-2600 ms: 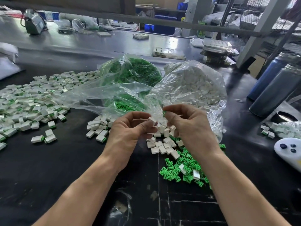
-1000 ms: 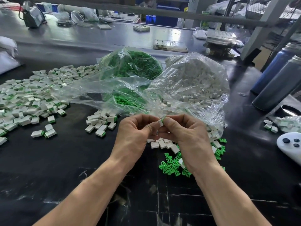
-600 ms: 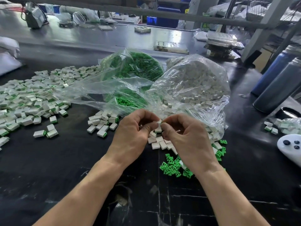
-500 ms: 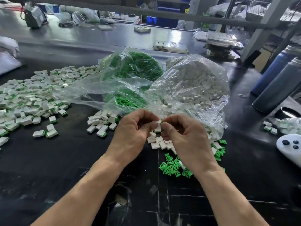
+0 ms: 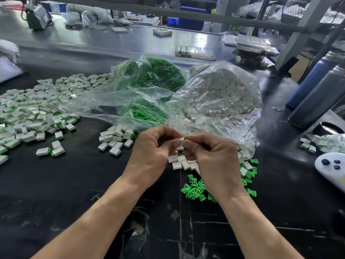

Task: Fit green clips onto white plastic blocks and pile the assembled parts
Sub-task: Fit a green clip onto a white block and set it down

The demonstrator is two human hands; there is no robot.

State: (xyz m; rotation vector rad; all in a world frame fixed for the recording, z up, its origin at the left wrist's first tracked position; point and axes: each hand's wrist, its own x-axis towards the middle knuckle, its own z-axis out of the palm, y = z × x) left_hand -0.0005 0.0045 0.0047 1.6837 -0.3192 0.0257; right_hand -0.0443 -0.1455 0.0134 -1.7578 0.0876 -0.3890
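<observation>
A cluttered workshop lies behind a dark, glossy surface (image 5: 56, 193), with shelving posts and trays along its far edge. Toward the left edge spreads the big pile of assembled parts (image 5: 31, 113), white blocks each showing a green end, and a smaller cluster of finished pieces (image 5: 115, 141) sits nearer the middle. Behind that, mid-surface, a clear bag of green clips (image 5: 153, 75) slumps open, and just right of it a clear bag of white blocks (image 5: 224, 94) spills toward the near side.

In front of the bags the two hands meet. The left hand (image 5: 151, 156) has its fingers curled, pinching a white block (image 5: 181, 139) at the fingertips; the right hand (image 5: 214, 157) is curled likewise, its thumb and forefinger pressed against the same block. Whether a clip is between them I cannot tell; no green shows at the pinch. Below the hands lie loose white blocks (image 5: 179, 162), and to their right a scatter of loose green clips (image 5: 196, 188).

The step in hand looks like the fitting itself: seating a clip into this block. Next, I judge, the piece needs a firm squeeze until it seats, then a toss left to the pile, and a fresh block and clip from the loose stock under the hands.

Near the right edge stand two dark bottles (image 5: 317, 94) and a white controller (image 5: 332, 169).
</observation>
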